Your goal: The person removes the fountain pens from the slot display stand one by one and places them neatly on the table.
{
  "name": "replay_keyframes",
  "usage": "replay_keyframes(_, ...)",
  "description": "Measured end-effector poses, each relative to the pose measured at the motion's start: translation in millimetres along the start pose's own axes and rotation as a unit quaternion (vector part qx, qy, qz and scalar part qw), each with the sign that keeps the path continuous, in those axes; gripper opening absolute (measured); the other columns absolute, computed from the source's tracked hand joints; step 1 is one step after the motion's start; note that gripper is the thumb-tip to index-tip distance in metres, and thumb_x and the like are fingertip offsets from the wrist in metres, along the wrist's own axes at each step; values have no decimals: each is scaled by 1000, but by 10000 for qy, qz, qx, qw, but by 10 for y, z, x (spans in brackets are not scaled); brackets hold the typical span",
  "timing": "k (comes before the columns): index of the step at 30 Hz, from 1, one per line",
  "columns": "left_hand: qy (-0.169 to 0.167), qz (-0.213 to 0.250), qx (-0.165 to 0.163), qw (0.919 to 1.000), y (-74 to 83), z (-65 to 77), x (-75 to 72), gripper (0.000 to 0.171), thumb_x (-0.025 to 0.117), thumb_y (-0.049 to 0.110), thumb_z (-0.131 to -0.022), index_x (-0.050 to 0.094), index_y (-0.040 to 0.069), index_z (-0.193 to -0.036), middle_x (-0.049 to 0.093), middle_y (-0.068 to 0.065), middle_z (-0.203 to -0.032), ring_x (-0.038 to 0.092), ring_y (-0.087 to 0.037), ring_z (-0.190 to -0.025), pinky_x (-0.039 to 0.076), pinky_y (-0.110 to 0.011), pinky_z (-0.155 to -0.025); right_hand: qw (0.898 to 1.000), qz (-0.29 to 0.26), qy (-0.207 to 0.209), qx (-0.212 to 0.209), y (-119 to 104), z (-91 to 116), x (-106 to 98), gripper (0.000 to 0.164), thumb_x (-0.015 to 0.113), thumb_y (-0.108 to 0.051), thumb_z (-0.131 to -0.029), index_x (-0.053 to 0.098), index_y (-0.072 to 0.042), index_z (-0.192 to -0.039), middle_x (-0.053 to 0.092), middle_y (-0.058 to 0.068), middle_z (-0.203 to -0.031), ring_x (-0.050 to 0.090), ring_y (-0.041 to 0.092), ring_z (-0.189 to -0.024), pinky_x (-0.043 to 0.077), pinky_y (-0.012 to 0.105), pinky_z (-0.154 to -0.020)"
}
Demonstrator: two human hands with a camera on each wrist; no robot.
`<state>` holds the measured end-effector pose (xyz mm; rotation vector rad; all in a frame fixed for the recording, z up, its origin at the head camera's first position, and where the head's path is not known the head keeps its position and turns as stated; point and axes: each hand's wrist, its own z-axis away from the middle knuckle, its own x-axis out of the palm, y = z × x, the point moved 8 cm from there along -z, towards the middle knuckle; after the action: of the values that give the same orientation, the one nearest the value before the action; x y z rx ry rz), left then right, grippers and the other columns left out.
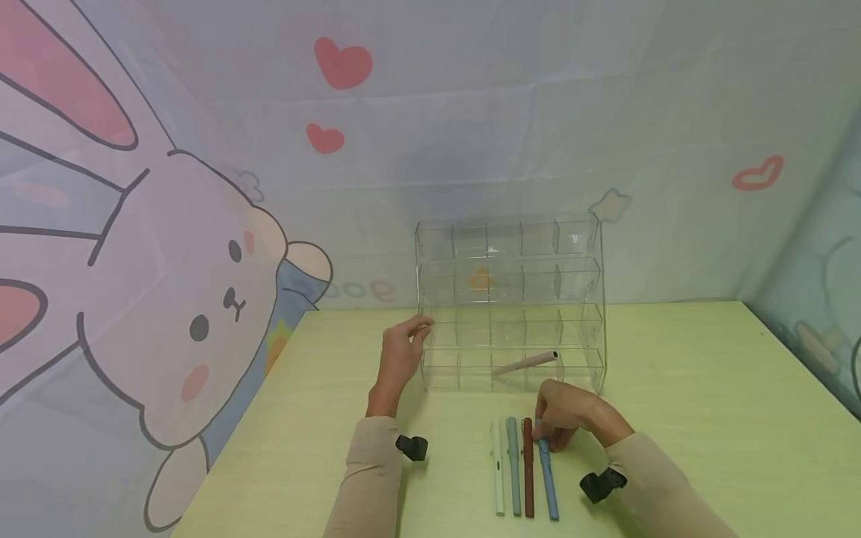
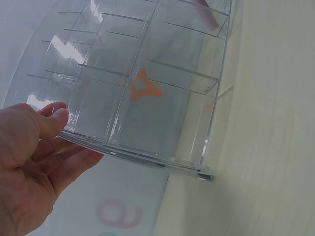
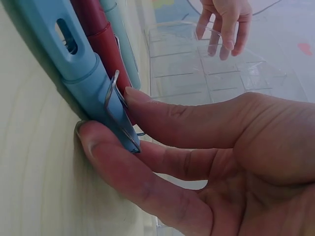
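My left hand [image 1: 401, 350] holds the side edge of a clear plastic tiered rack [image 1: 511, 348], thumb on one face and fingers on the other in the left wrist view. A blue pen [image 1: 549, 486] lies on the table, and my right hand [image 1: 566, 412] pinches its cap end between thumb and finger, beside the metal clip [image 3: 112, 105]. Left of it lie a dark red pen [image 1: 528, 474], a grey-green pen [image 1: 514, 474] and a pale green pen [image 1: 498, 478], side by side. A pale pink pen [image 1: 528, 363] leans at a slant in the rack's bottom row.
The rack stands near the back of the light yellow-green table [image 1: 693, 418], its tiers divided into small compartments. Behind it hangs a cloth backdrop [image 1: 538, 134] with a cartoon rabbit [image 1: 181, 276] and hearts. Each wrist wears a small black camera [image 1: 602, 485].
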<state>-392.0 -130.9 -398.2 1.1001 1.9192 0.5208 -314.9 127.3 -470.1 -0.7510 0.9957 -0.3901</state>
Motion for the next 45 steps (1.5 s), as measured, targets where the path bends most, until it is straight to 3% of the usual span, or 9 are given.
replay_keyframes(7, 21, -44, 69, 10000, -3, -2, 2, 13, 68, 2, -95, 76, 6, -103, 73, -17, -111, 70, -36, -103, 59, -42, -72, 10000, -3, 10, 58, 4, 15, -15, 12, 79, 5, -81, 69, 3, -86, 69, 13, -69, 71, 26, -61, 59, 36, -59)
replay_keyframes(20, -6, -63, 41, 10000, -3, -6, -4, 14, 68, 2, -95, 76, 6, -105, 72, -18, -112, 70, -35, -103, 59, -42, -71, 10000, 58, 51, -13, -9, 14, -34, 12, 79, 4, -82, 68, 2, -86, 69, 12, -70, 71, 26, -61, 59, 36, -59)
replay_keyframes(29, -20, -34, 0, 10000, 1, -2, -1, 13, 68, 3, -94, 76, 6, -104, 71, -18, -114, 69, -36, -104, 58, -46, -81, 9998, 182, 58, 23, -5, 7, -37, 13, 81, 1, -82, 69, 2, -86, 69, 10, -70, 71, 26, -61, 59, 35, -58)
replay_keyframes(45, -11, 14, 81, 10000, 33, -4, -26, 14, 68, 0, -94, 76, 5, -103, 73, -16, -110, 69, -36, -104, 56, -48, -85, 9998, -176, 99, 94, -9, 104, -190, 39, 82, -6, -82, 60, 10, -109, 66, 15, -90, 70, 32, -68, 59, 42, -60)
